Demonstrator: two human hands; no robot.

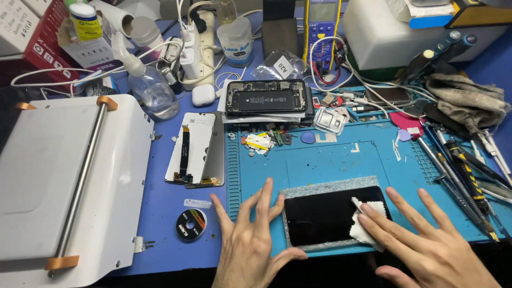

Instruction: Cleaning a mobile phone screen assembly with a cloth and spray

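A black phone screen [325,213] lies flat on a grey glittery pad [320,188] on the blue work mat [341,160]. My left hand [250,240] rests with fingers spread at the screen's left edge, thumb along its lower left corner. My right hand [426,240] presses a small white wipe [368,224] onto the right end of the screen with its fingertips.
An opened phone [265,97] showing its battery lies behind the mat. A detached display panel [193,149] and a small tape roll [191,224] lie left of the mat. A white machine [64,181] stands at far left. Screwdrivers and tweezers [464,170] lie right. A spray bottle [149,85] stands behind.
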